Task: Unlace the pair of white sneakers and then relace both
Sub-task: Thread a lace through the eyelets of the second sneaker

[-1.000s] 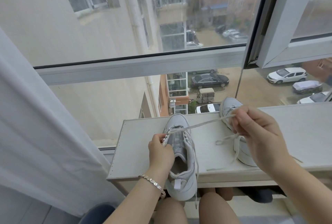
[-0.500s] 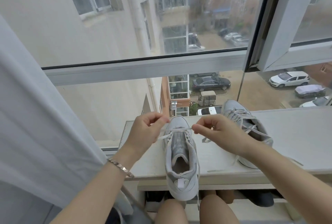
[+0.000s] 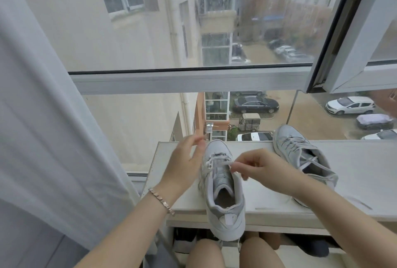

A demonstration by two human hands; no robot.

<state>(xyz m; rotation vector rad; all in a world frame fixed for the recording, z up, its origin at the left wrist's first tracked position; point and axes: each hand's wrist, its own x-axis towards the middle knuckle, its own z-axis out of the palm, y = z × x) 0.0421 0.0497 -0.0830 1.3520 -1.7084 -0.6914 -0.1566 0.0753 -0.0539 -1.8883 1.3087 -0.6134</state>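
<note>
1. the near sneaker [image 3: 223, 194], pale grey-white, lies on the white ledge [image 3: 354, 173] at 6 o'clock. its heel overhangs the edge, its toe points to 12, and it is laced only near the toe.
2. the right hand [image 3: 255, 166] pinches the flat white lace [image 3: 223, 163] over the tongue. the left hand [image 3: 184, 160], with a bracelet [image 3: 161, 198] on its wrist, sits at 10 o'clock of the toe; it is blurred, so i cannot tell whether it grips anything.
3. two sneakers, two hands. the second sneaker [image 3: 300, 156], laces crossing its tongue, sits at 2 o'clock by the window [image 3: 193, 81].
4. half a second ago both hands pinched the lace across the toe; the right hand has since dropped toward the tongue.
</note>
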